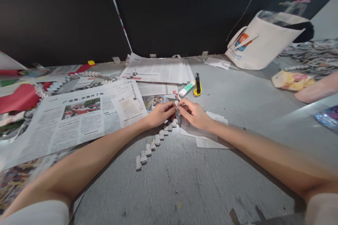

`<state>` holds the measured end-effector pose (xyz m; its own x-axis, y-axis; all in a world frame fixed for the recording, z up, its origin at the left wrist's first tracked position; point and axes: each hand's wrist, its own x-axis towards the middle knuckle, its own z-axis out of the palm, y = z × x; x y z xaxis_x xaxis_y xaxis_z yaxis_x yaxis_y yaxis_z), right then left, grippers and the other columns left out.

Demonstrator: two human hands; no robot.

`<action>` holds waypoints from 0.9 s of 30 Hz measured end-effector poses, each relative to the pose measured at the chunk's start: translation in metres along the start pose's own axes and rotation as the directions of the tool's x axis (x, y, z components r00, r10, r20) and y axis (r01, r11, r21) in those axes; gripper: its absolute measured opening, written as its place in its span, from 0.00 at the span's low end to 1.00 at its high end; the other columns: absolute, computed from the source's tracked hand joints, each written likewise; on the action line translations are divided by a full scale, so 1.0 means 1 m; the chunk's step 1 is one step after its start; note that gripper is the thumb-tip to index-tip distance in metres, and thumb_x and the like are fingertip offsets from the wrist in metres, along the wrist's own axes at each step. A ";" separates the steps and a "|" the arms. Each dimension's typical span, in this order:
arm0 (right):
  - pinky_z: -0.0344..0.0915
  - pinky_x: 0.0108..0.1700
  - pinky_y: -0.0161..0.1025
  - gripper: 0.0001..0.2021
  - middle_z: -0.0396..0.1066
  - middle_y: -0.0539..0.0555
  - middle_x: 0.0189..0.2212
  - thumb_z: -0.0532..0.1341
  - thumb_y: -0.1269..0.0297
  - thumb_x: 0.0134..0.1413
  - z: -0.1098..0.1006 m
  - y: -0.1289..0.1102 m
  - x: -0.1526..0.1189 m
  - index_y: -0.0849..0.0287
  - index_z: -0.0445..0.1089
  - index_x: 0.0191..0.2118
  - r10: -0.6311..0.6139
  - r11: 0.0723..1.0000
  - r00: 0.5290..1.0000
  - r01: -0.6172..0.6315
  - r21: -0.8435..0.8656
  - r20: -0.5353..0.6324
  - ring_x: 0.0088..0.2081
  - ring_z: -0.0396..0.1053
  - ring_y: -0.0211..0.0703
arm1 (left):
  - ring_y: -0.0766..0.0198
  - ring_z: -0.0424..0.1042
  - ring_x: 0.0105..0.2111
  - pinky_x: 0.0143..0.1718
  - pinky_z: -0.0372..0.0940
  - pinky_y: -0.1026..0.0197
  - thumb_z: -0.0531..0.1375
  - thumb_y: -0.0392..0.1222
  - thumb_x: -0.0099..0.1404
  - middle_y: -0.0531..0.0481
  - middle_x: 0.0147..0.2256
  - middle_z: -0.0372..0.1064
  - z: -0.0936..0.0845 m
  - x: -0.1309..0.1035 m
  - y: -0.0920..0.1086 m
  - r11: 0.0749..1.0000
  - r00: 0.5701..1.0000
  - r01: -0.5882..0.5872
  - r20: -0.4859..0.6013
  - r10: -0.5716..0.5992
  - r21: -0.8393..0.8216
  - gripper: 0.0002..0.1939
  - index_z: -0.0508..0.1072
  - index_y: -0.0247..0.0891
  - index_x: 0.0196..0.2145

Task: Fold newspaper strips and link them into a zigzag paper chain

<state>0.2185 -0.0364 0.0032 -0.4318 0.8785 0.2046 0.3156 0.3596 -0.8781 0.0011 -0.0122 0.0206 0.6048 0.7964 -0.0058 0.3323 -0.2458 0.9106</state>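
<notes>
A zigzag chain of folded newspaper pieces [157, 140] lies on the grey table and runs diagonally up to my hands. My left hand [163, 113] is closed in a pinch at the chain's upper end. Right beside it, my right hand [193, 113] pinches the same end from the other side, with a small bit of folded paper showing between the fingertips. How the pieces join there is hidden by the fingers. A green and white glue stick [187, 88] and a yellow and black cutter [197, 85] lie just beyond my right hand.
Newspaper sheets [87, 112] spread over the left side, another [161, 68] lies at the back. Paper slips [211, 142] rest under my right forearm. A white tote bag [266, 40] leans at the back right, near a yellow patterned packet [292, 80]. A black panel [179, 14] stands behind.
</notes>
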 end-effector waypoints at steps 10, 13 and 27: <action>0.53 0.27 0.40 0.09 0.61 0.44 0.21 0.56 0.54 0.75 -0.001 0.001 0.000 0.52 0.64 0.44 0.014 1.000 1.000 -0.014 -0.008 0.023 0.22 0.58 0.39 | 0.66 0.69 0.27 0.34 0.65 0.60 0.54 0.44 0.75 0.53 0.26 0.71 0.001 0.001 0.000 1.000 1.000 0.010 -0.005 -0.010 0.009 0.12 0.67 0.41 0.33; 0.54 0.27 0.40 0.09 0.62 0.44 0.21 0.55 0.54 0.75 -0.001 0.001 0.001 0.52 0.63 0.44 0.019 1.000 0.999 -0.019 -0.015 0.027 0.22 0.59 0.39 | 0.66 0.69 0.27 0.34 0.64 0.61 0.54 0.45 0.75 0.53 0.26 0.71 0.001 0.001 -0.001 1.000 1.000 0.014 -0.003 -0.014 0.003 0.12 0.66 0.41 0.33; 0.53 0.28 0.40 0.10 0.58 0.43 0.21 0.54 0.53 0.76 -0.001 -0.002 0.000 0.52 0.62 0.44 -0.005 0.998 1.000 0.006 -0.061 0.018 0.22 0.56 0.39 | 0.66 0.70 0.28 0.35 0.66 0.61 0.54 0.45 0.75 0.53 0.26 0.72 0.000 0.001 -0.003 1.000 1.000 0.001 -0.006 -0.001 0.008 0.11 0.68 0.41 0.33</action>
<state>0.2181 -0.0366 0.0054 -0.4487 0.8708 0.2011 0.3639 0.3835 -0.8488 0.0009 -0.0104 0.0179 0.6005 0.7996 -0.0042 0.3383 -0.2493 0.9074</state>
